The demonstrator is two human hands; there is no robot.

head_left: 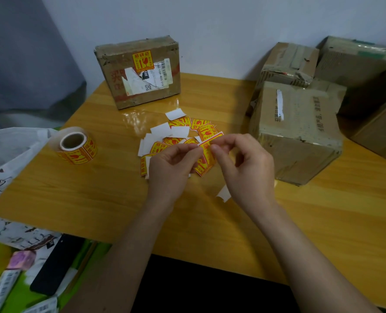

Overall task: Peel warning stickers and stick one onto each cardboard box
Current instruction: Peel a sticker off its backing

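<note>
Above the middle of the wooden table [79, 195], my left hand [171, 168] and my right hand [246, 168] both pinch one yellow-and-red warning sticker [206, 154] at its top edge. Behind them lies a pile of loose stickers and white backing pieces [178, 132]. A sticker roll [76, 145] lies on its side at the left. A cardboard box [140, 71] leaning at the back wall carries a yellow sticker on its face. A box [298, 132] to the right of my hands shows no yellow sticker.
More cardboard boxes are stacked at the back right: one [286, 62] by the wall and larger ones [368, 86] beyond it. A white backing scrap [224, 193] lies under my right wrist. White bags [9, 150] and clutter sit off the table's left edge.
</note>
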